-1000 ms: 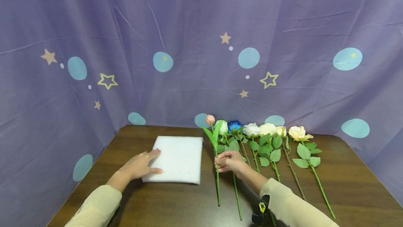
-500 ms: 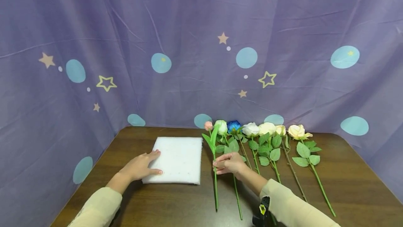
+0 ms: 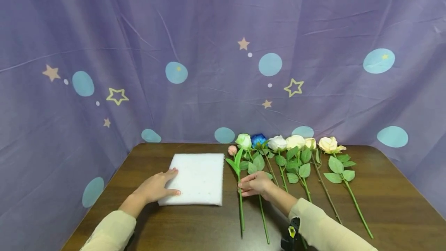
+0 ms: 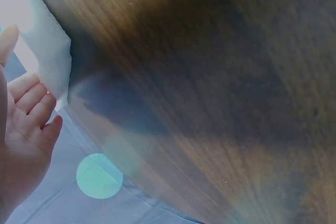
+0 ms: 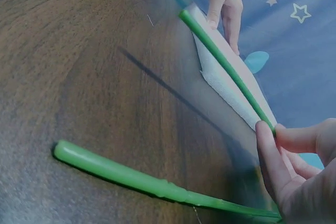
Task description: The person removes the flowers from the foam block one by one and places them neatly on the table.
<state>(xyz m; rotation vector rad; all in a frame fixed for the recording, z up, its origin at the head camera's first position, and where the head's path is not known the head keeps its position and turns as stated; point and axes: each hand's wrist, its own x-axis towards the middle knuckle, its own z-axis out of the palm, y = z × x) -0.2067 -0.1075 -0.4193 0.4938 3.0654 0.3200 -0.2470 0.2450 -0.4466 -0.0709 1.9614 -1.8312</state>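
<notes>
My right hand pinches the green stem of a pink tulip between thumb and fingertips. The small pink bloom and two long leaves are beyond the hand. In the right wrist view, the tulip stem is held above the table, its shadow beneath. My left hand rests with spread fingers on the left edge of a square white foam block. The left wrist view shows only part of that hand at the block's side.
Just right of the tulip lies a pale green-white rose. Beyond it are a blue rose, a white rose and several cream ones, including one at the far right. A purple curtain hangs behind the brown table.
The tulip's bloom has dropped lower in the head view, from above the roses to below them. The right hand has shifted slightly toward me. The left hand stays on the foam block.
</notes>
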